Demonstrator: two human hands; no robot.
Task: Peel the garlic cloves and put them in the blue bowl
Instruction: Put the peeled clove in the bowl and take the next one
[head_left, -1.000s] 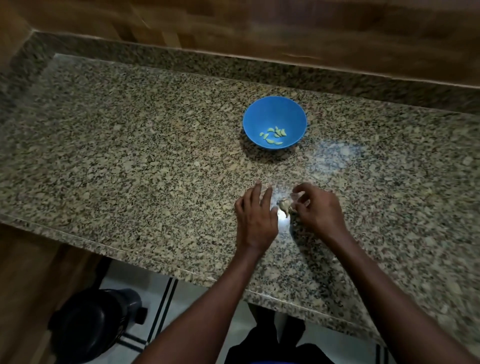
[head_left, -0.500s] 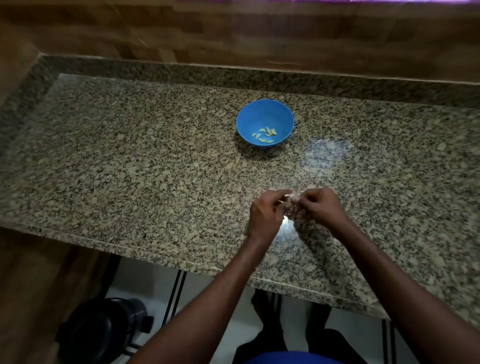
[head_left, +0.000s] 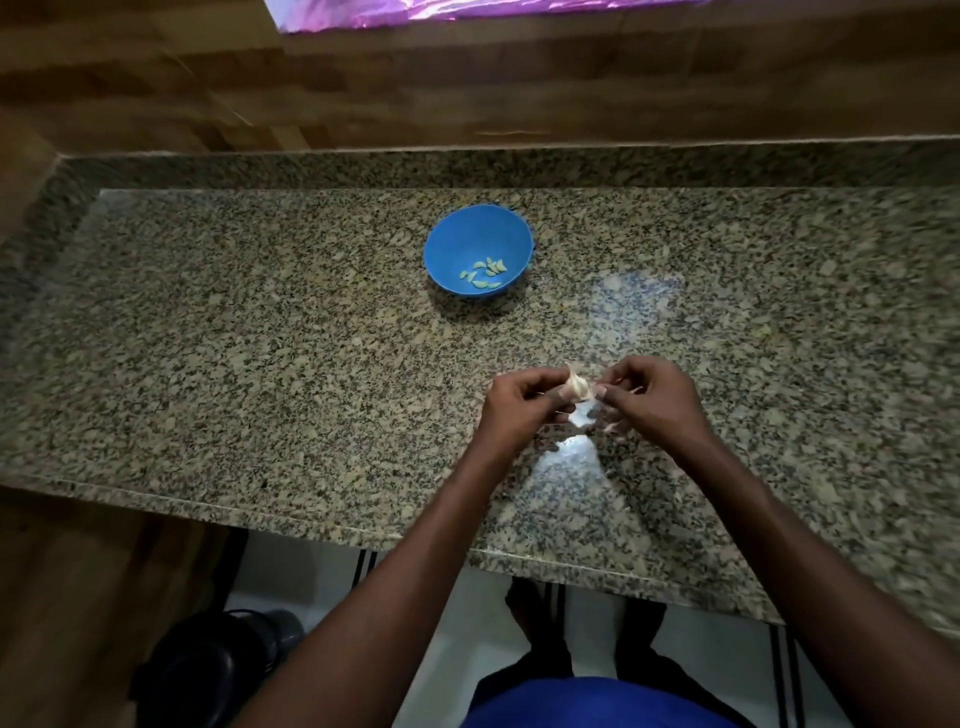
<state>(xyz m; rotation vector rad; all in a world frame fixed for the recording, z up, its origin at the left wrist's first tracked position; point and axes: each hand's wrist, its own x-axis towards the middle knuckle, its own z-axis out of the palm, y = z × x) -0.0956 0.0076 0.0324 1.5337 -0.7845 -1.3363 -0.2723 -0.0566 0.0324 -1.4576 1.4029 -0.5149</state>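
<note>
A blue bowl (head_left: 478, 249) stands on the granite counter (head_left: 260, 338) and holds several pale peeled cloves (head_left: 483, 275). In front of it, above the counter, my left hand (head_left: 519, 405) grips a whitish piece of garlic (head_left: 577, 385) between thumb and fingers. My right hand (head_left: 649, 400) pinches the garlic's right side, fingers curled. Thin bits of skin show under my right fingers (head_left: 613, 427).
A wooden wall (head_left: 467, 88) runs behind the counter's raised back ledge. The counter's front edge (head_left: 311, 519) lies near my forearms. A dark round object (head_left: 208, 670) sits on the floor at lower left.
My left hand went from lying flat on the counter to gripping the garlic. Both hands have lifted it off the surface. The camera has tilted, so the bowl looks farther away.
</note>
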